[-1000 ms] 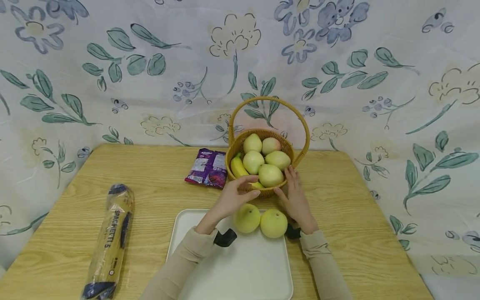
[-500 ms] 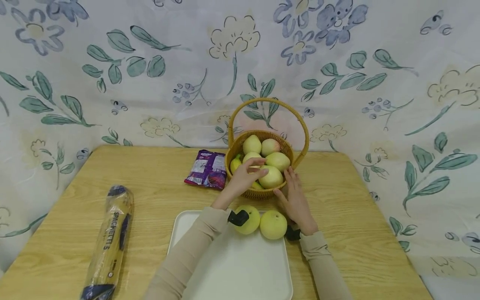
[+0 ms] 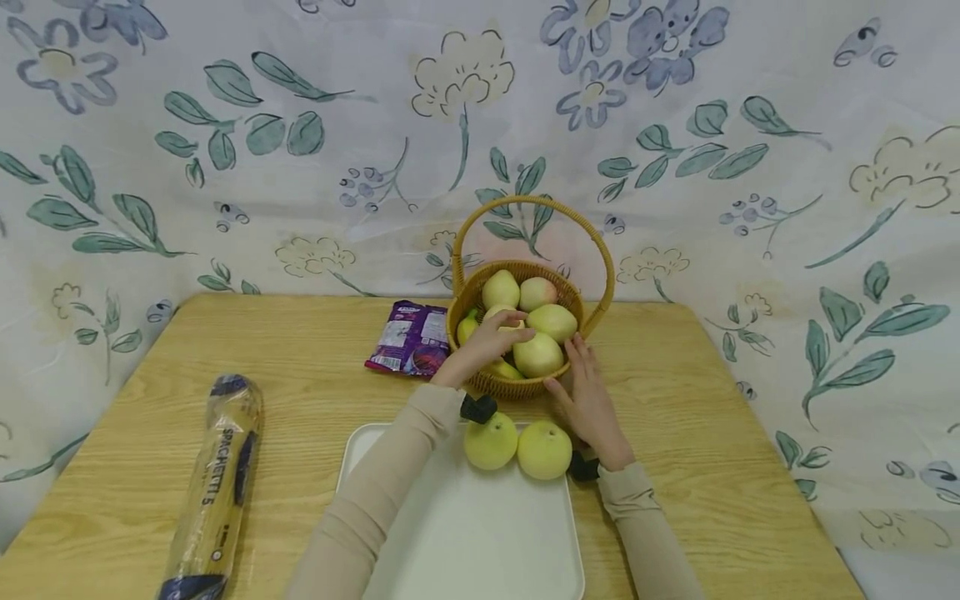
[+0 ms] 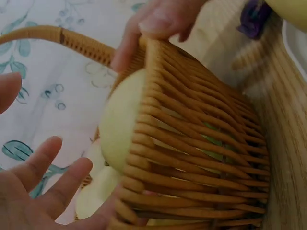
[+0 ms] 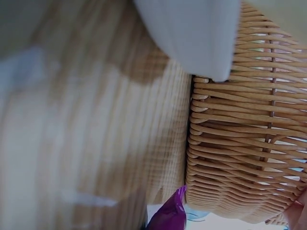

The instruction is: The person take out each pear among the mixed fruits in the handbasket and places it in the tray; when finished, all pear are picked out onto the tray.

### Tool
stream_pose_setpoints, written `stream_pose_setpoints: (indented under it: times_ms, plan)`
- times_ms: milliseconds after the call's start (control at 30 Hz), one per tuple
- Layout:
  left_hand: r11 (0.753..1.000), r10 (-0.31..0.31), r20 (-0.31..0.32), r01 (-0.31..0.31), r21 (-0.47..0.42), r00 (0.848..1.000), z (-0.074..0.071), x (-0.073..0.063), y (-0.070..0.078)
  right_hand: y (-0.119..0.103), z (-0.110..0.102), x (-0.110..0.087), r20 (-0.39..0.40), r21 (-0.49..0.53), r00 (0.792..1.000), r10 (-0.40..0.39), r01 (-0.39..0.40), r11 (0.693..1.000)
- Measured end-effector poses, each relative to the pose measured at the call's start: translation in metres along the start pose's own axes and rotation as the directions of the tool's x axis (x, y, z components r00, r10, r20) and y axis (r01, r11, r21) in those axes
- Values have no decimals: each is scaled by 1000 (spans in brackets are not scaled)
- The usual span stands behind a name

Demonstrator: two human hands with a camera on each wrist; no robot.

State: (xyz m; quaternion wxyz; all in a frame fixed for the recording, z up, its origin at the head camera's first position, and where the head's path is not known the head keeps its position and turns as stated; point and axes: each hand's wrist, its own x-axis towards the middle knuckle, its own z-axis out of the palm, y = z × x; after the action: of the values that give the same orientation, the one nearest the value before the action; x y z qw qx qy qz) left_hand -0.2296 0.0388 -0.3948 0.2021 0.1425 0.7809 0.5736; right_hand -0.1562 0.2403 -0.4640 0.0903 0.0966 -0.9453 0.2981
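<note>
A wicker basket (image 3: 517,386) with a tall handle holds several pale green fruits, one with a reddish blush, and a banana (image 3: 504,368). Over its left front reaches my left hand (image 3: 483,343), fingers above a partly hidden round fruit, beside the oval front fruit (image 3: 538,356). The left wrist view has these left fingers (image 4: 36,170) spread apart, nothing seen between them. My right hand (image 3: 591,404) rests on the basket's right front rim with extended fingers; its fingertips (image 4: 158,23) touch the rim. The right wrist view shows mostly the woven wall (image 5: 249,124).
Two round yellow-green fruits, the left one (image 3: 491,442) and the right one (image 3: 544,450), sit at the back of a white tray (image 3: 480,533) before the basket. A purple packet (image 3: 405,342) lies left of the basket; a spaghetti bag (image 3: 213,492) lies farther left.
My left hand has moved forward from the basket's front rim to over the fruits inside. The right hand stays at the rim. The basket and fruits look unmoved.
</note>
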Motion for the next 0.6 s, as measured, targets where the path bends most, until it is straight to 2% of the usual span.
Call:
stream_pose_setpoints:
  times_ms: [133, 233, 367, 600]
  plan:
    - [999, -2, 58, 0, 40, 998, 2, 6, -4, 0, 0, 0, -2, -1, 1000, -6, 6, 1000]
    - [998, -7, 95, 1, 67, 995, 2, 8, -2, 0, 0, 0, -4, 1, 1000, -13, 13, 1000]
    - [994, -76, 158, 61, 93, 985, 1, 12, 6, 0, 0, 0, -7, -1, 1000, -23, 23, 1000]
    - [978, -198, 243, 172, 122, 950, 2, 25, 16, 1, 1, -1, -22, -1, 999, -41, 41, 999]
